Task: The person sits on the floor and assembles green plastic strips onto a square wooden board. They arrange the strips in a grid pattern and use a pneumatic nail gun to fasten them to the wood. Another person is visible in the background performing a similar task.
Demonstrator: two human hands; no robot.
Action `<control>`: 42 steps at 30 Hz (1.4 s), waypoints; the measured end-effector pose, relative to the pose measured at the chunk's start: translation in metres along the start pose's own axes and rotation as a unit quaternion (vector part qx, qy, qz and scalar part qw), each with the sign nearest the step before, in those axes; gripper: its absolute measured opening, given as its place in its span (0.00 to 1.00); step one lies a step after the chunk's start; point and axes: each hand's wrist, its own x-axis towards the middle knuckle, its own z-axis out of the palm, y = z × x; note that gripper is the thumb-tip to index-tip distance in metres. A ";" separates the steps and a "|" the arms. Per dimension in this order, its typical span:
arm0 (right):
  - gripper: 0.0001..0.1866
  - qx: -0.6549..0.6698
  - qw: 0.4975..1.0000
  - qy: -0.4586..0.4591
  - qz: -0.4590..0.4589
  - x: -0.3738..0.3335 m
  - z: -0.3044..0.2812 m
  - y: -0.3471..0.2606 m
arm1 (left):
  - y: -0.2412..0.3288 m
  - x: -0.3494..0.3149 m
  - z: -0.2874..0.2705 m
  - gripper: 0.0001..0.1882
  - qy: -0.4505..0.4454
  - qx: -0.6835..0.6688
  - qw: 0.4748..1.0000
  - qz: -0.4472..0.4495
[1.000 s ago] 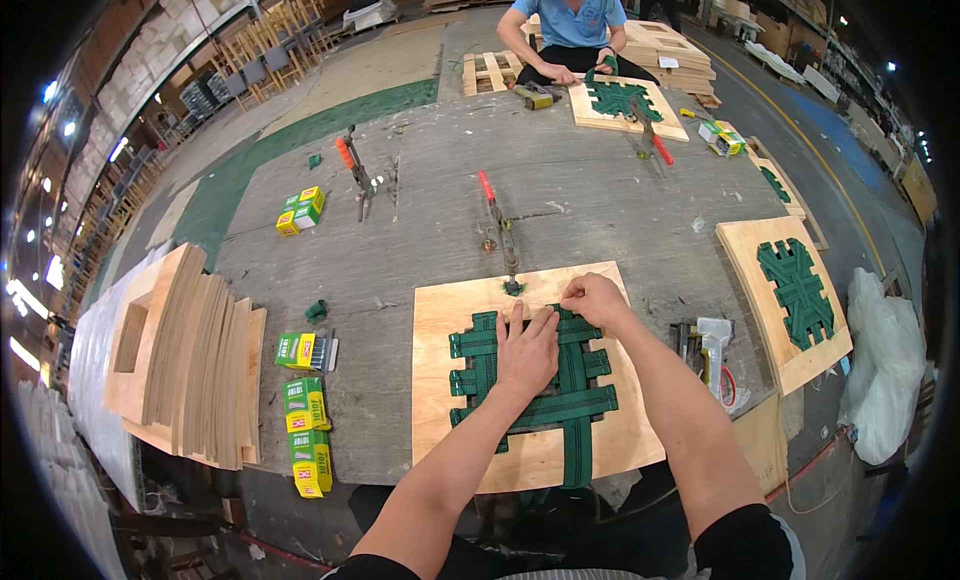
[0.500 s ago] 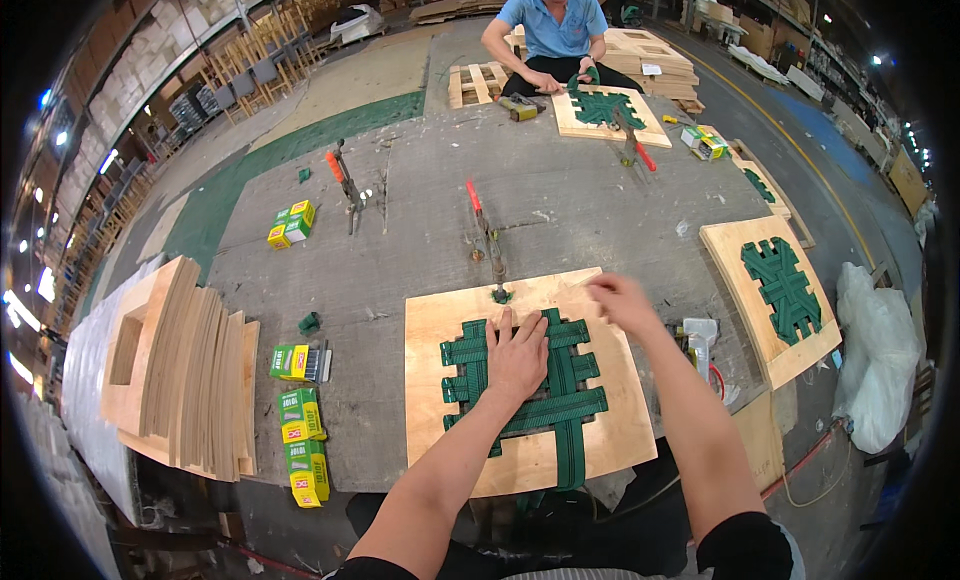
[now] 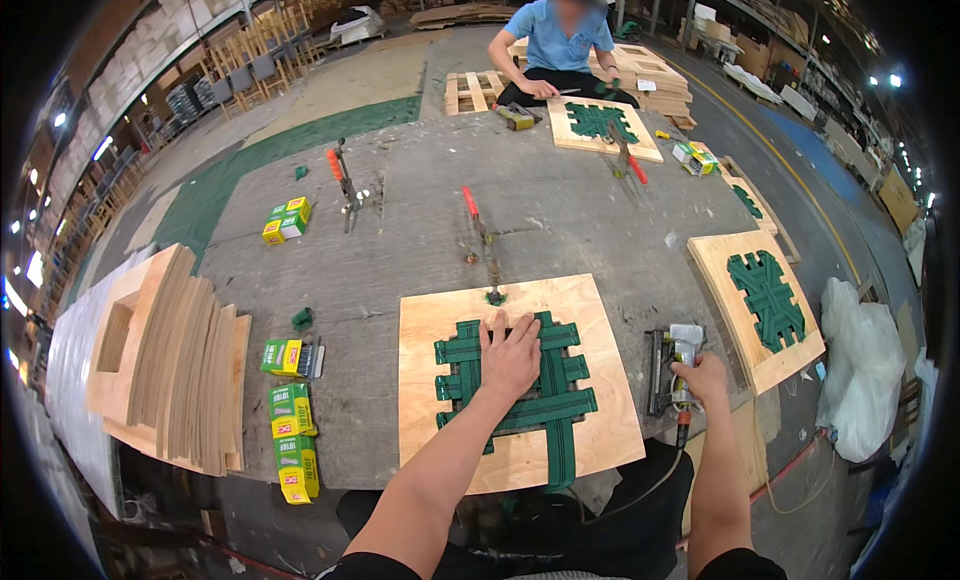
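My left hand lies flat with its fingers spread on the green webbing straps, which cross over one another on a plywood panel. One strap end hangs down toward the panel's near edge. A toggle clamp with a red handle presses at the panel's far edge. Beside the panel on the right, my right hand has its fingers wrapped round the handle of a pneumatic staple gun. The gun rests on the table, with an air hose running from it.
Cut plywood frames stand stacked at left, near boxes of staples. A second toggle clamp is farther back. At right lies a webbed panel beside a plastic bag. Across the table a person works on another webbed panel.
My right hand has moved from above the panel's far right side down to the staple gun and taken its handle. The left hand stays on the straps. The view has shifted slightly.
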 end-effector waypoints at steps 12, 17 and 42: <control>0.15 0.474 0.880 0.003 -0.035 -0.030 -0.025 -0.061 | -0.008 -0.003 -0.002 0.21 0.023 0.007 1.000 0.000; 0.16 0.574 0.809 -0.129 0.016 -0.044 -0.060 -0.100 | 0.003 -0.003 0.002 0.21 0.010 -0.022 1.000 0.003; 0.12 0.271 0.922 -0.276 -0.013 -0.037 0.075 -0.240 | -0.007 -0.004 -0.004 0.21 0.012 -0.062 0.998 -0.021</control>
